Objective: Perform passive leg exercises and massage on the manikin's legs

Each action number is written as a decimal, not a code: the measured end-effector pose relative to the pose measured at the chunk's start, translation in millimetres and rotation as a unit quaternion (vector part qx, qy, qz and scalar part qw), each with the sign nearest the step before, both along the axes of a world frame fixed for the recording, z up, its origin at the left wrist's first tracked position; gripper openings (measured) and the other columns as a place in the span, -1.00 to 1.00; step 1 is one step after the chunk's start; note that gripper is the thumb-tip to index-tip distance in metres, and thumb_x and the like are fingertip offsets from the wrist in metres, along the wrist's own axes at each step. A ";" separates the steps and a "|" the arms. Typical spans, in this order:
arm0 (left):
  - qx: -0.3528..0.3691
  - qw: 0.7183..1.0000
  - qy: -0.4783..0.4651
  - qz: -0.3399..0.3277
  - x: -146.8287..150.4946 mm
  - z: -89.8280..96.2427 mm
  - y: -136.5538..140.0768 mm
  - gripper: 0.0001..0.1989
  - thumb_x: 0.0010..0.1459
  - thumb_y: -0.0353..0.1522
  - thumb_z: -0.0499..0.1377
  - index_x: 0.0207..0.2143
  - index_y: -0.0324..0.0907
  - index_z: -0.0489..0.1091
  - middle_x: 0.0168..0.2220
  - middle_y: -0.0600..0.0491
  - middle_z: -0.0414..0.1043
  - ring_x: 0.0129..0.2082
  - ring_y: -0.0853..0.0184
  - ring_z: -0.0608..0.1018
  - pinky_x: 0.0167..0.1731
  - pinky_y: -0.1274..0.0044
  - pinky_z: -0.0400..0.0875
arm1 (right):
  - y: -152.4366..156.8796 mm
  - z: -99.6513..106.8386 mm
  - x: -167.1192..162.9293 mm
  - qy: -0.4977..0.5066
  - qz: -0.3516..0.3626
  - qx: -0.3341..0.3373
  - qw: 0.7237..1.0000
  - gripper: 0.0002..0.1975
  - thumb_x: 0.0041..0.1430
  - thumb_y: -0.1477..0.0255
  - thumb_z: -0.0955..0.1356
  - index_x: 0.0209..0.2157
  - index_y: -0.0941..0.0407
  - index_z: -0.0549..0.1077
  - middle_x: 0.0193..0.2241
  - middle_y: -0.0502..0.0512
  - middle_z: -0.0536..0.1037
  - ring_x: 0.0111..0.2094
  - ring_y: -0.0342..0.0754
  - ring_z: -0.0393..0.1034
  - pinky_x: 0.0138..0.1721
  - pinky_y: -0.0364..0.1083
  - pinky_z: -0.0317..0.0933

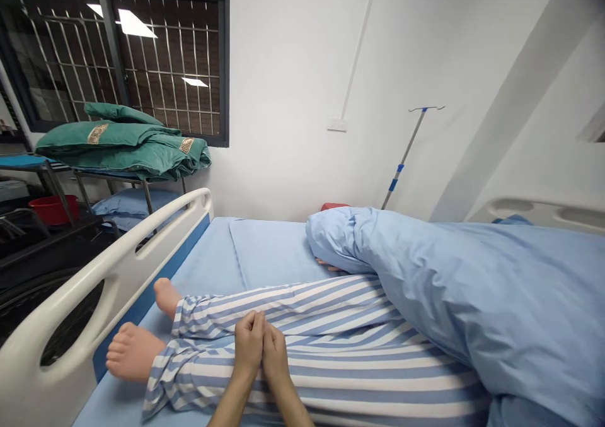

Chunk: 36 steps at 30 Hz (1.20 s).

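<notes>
Pretty slim bare forearms point(229, 404), tapering down to narrow wrists point(244, 373), and the left hand point(248, 344) and right hand point(275, 352) are totally bare too.

Looks forward and down from the wearer's head, close beside the bed point(278, 250). Faces across it toward the white wall point(283, 99), wide enough to include the footboard point(132, 275) at frame left. Catches the hands point(248, 346) from behind, near, at lower centre.

From here, fingertips of left hand point(249, 344) and right hand point(275, 352) are tucked from sight; foot of pole point(412, 139) and most of red object point(334, 205) lie hidden behind quilt point(439, 269)
</notes>
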<state>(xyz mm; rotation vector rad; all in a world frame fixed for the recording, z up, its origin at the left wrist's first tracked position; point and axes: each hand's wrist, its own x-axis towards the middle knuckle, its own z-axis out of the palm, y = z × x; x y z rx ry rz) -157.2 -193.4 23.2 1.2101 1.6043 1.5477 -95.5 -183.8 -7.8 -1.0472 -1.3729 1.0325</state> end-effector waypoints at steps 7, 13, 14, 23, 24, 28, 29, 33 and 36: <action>-0.046 0.988 0.144 0.032 2.0 -34.4 -5.9 -0.67 0.10 -0.19 -0.10 -0.61 -0.13 0.22 -0.62 0.04 0.35 -0.55 0.34 0.37 -0.45 0.55 0.16 | 0.1 -4.2 -2.9 0.026 -0.044 -0.026 0.998 -0.64 0.12 0.18 0.19 -0.61 0.12 0.17 -0.64 -0.04 0.23 -0.54 -0.15 0.10 -0.49 -0.17 0.07; -0.049 0.984 0.167 0.031 -0.1 -28.2 -3.5 -0.65 0.13 -0.20 -0.15 -0.58 -0.13 0.25 -0.57 0.01 0.40 -0.50 0.31 0.42 -0.44 0.54 0.17 | 6.3 11.8 2.2 -0.037 -0.018 -0.019 0.999 -0.62 0.11 0.20 0.19 -0.66 0.12 0.17 -0.69 -0.05 0.21 -0.58 -0.16 0.08 -0.53 -0.17 0.01; -0.049 0.984 0.166 0.026 -0.3 -28.2 -3.4 -0.64 0.14 -0.20 -0.16 -0.58 -0.13 0.25 -0.56 0.00 0.41 -0.49 0.31 0.42 -0.44 0.54 0.17 | 7.7 20.1 5.1 -0.067 -0.008 -0.003 0.998 -0.62 0.11 0.22 0.20 -0.68 0.12 0.15 -0.70 -0.06 0.20 -0.59 -0.17 0.07 -0.54 -0.17 -0.03; -0.063 0.972 0.224 0.004 2.0 -27.0 -4.8 -0.66 0.17 -0.26 -0.16 -0.58 -0.15 0.25 -0.56 0.03 0.39 -0.50 0.34 0.40 -0.43 0.55 0.13 | -0.2 30.9 23.6 -0.134 0.000 0.057 0.989 -0.61 0.20 0.25 0.14 -0.65 0.13 0.14 -0.70 -0.08 0.18 -0.60 -0.19 0.06 -0.53 -0.17 -0.10; -0.065 0.971 0.229 0.004 2.3 -26.2 -5.3 -0.67 0.16 -0.26 -0.15 -0.57 -0.15 0.25 -0.55 0.02 0.40 -0.50 0.34 0.40 -0.43 0.55 0.13 | -2.4 20.7 23.9 -0.134 -0.005 0.053 0.990 -0.61 0.20 0.26 0.14 -0.64 0.13 0.16 -0.69 -0.07 0.21 -0.59 -0.18 0.08 -0.53 -0.17 -0.09; -0.076 0.968 0.240 0.009 2.9 -26.3 -7.3 -0.68 0.16 -0.27 -0.12 -0.58 -0.15 0.25 -0.57 0.02 0.40 -0.51 0.35 0.40 -0.45 0.56 0.11 | -7.3 -4.6 24.1 -0.127 -0.030 0.039 0.991 -0.64 0.20 0.28 0.14 -0.62 0.13 0.22 -0.67 -0.03 0.29 -0.58 -0.16 0.13 -0.51 -0.17 -0.06; -0.077 0.968 0.239 0.011 3.0 -27.0 -7.5 -0.68 0.15 -0.26 -0.11 -0.59 -0.15 0.25 -0.57 0.03 0.40 -0.51 0.35 0.40 -0.45 0.56 0.11 | -7.2 -5.6 24.3 -0.122 -0.032 0.037 0.991 -0.63 0.20 0.28 0.15 -0.63 0.13 0.23 -0.67 -0.03 0.30 -0.59 -0.16 0.13 -0.52 -0.17 -0.06; -0.079 0.972 0.220 0.005 5.3 -28.2 -4.6 -0.69 0.14 -0.27 -0.10 -0.60 -0.15 0.23 -0.57 0.04 0.38 -0.51 0.36 0.37 -0.45 0.56 0.10 | -5.2 -1.2 25.6 -0.102 -0.029 0.035 0.994 -0.63 0.19 0.27 0.15 -0.63 0.13 0.24 -0.68 -0.02 0.30 -0.59 -0.15 0.14 -0.52 -0.17 -0.04; -0.063 0.985 0.162 0.000 10.9 -19.2 1.4 -0.69 0.12 -0.27 -0.10 -0.63 -0.16 0.19 -0.60 0.08 0.31 -0.54 0.39 0.32 -0.48 0.57 0.09 | -3.7 0.2 27.2 -0.080 -0.033 0.027 0.996 -0.62 0.19 0.24 0.14 -0.60 0.14 0.26 -0.64 0.00 0.34 -0.56 -0.14 0.17 -0.50 -0.16 0.00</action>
